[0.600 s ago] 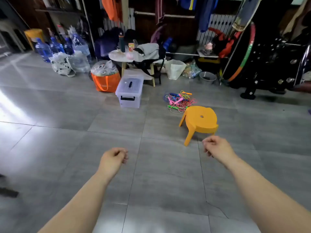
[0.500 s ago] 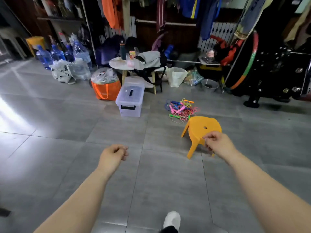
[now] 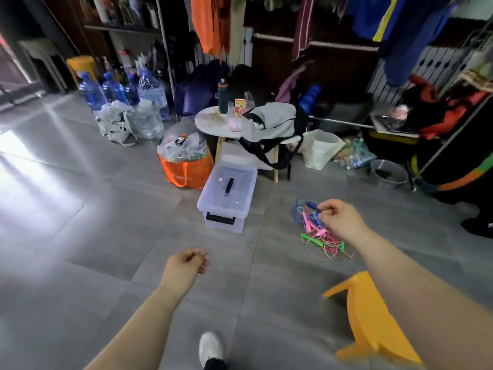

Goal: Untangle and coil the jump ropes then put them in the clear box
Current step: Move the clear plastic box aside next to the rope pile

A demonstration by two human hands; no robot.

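Several jump ropes (image 3: pixel 321 237) tangled beyond right hand (image 3: pixel 342 218).

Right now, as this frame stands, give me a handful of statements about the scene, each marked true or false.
1. The clear box has its lid on. True.
2. The jump ropes are coiled inside the box. False: they lie tangled on the floor to its right.
3. An orange bag sits by the box's left side. True.
4. The yellow stool stands on the small table. False: it is on the floor at lower right.
5. The left hand grips a rope. False: it holds nothing.
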